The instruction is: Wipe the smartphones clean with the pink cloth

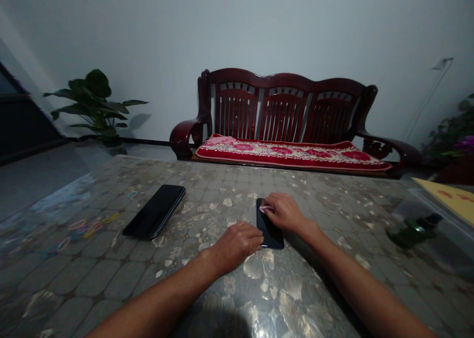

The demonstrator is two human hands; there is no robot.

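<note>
A black smartphone [270,235] lies face up on the patterned tabletop in front of me. My left hand [240,244] holds its lower left edge, fingers together and curled against the side. Over the phone's upper part is my right hand [283,210], closed in a pinch. Between its fingertips sits a small pale pink wipe [265,207], touching the screen near the top left corner. The fingers cover part of the wipe, so its full shape is hidden.
Left on the table, dark phones [157,212] lie stacked. Beside them are several coloured rubber bands [87,228]. At right, a green bottle [411,232] is near a clear plastic box [452,244] with a yellow sheet [446,195] above. A wooden bench [285,111] stands behind.
</note>
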